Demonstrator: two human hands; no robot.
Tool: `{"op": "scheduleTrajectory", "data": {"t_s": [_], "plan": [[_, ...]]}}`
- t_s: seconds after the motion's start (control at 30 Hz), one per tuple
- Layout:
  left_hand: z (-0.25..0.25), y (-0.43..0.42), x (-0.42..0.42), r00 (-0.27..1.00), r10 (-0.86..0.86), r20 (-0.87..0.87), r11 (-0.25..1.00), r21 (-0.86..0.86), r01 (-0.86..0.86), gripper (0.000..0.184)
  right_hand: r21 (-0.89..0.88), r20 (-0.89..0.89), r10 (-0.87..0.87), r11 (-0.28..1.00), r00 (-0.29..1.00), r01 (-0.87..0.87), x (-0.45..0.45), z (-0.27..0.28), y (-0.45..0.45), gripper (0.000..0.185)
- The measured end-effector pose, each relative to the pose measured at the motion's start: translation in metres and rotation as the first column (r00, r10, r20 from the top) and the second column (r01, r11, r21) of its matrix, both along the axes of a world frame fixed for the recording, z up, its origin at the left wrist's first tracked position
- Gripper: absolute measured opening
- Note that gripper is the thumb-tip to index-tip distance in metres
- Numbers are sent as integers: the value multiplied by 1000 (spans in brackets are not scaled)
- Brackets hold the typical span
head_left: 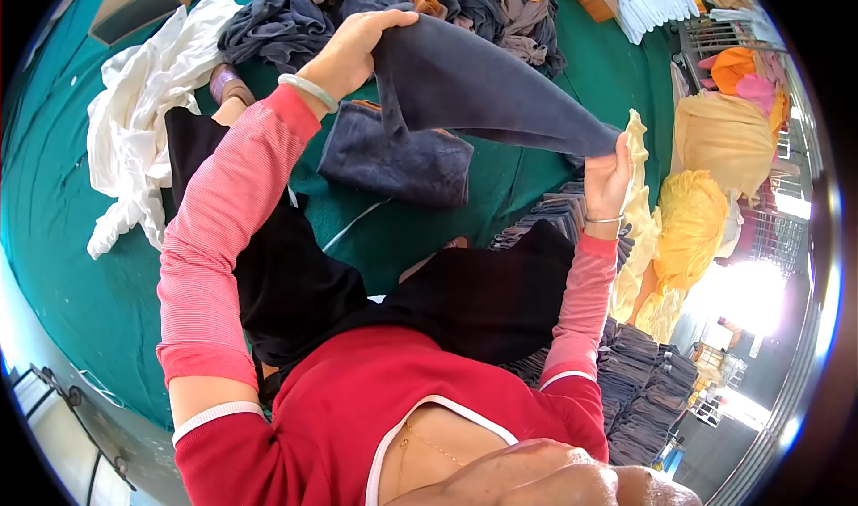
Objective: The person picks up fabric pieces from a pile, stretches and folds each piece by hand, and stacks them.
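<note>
A dark grey cloth (500,81) is stretched in the air between my two hands. My left hand (362,46) pinches one corner at the upper middle, with the thumb along the top edge. Lower and to the right, my right hand (608,180) grips the opposite end of the cloth. Beneath the cloth, a folded dark bundle (393,162) with a bit of orange at its edge lies on the green ground sheet (357,238). Beyond my left hand is a loose heap of dark, brown and orange cloths (286,23).
White cloth (147,113) lies crumpled at left, near a cardboard box (147,4). Folded dark cloths (643,381) are stacked in rows by my right arm. Yellow bundles (693,224) stand at right; folded white cloths (657,7) sit at upper right.
</note>
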State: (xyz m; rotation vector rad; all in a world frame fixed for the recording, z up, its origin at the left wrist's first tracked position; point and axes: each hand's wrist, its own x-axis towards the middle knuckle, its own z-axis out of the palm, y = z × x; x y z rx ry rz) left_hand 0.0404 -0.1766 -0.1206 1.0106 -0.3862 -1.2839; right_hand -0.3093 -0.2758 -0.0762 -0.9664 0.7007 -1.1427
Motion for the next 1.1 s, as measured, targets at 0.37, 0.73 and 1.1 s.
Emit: {"op": "scheduleTrajectory", "data": {"t_s": [0.37,0.73,1.1], "plan": [[19,39,30,628,225,745,970,-230,-75,25,-43,34,23,999,999,-22,-24,12,16,14],[-68,-29,56,767,168,620,985,-139,-104,26,-45,-40,-44,998,998,42,-2,-36,-25,6],[-26,3,60,492,321,809,944,-319,-90,16,-37,14,-35,999,999,36,-13,-35,-22,2]]}}
